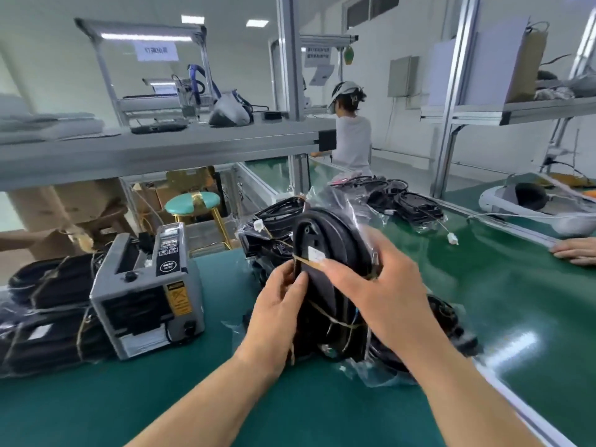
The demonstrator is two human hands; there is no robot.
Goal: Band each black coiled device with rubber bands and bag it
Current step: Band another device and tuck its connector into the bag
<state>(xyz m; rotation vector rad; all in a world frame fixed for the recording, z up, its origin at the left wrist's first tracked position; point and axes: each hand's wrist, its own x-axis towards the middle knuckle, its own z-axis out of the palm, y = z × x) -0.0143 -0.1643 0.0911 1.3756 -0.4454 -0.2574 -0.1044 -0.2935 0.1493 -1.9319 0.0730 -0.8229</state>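
A green mat covers the workbench, glossy enough to throw back the ceiling lights at four o'clock. At its centre the black coiled device stands on edge, held just above the mat between both hands. The left hand pinches its left rim between thumb and fingers. The right hand curls over its right side, forefinger tip laid on a tan rubber band beside a white label. A second band crosses lower down. Crumpled clear plastic lies under the device.

At nine o'clock of the device sits a grey tape dispenser, and beyond it at the left edge is a stack of bagged black devices. More bagged ones are heaped at twelve o'clock and at one o'clock. Another person's hand rests on the mat at three o'clock.

An aluminium-framed shelf spans the upper left, with cardboard boxes and a teal stool below it. A person in white stands at the far bench, back turned.
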